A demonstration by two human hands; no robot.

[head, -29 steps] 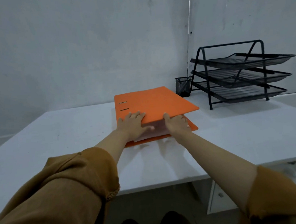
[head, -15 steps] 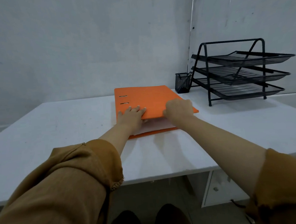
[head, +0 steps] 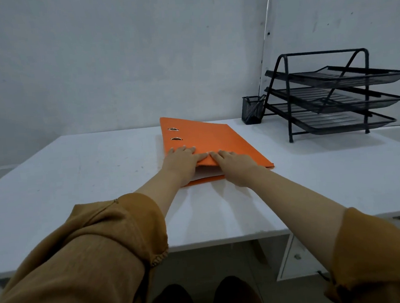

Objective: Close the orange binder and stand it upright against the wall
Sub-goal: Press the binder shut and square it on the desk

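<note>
Mid-frame, your left hand (head: 182,160) and right hand (head: 236,164) press flat, fingers spread, on the binder (head: 207,140) cover.

A big white table (head: 78,183). On top, an orange binder (head: 212,141) lying flat near the middle. Further back on the right, a small black mesh cup (head: 251,110) just beside a black rack of three trays (head: 332,99).
</note>
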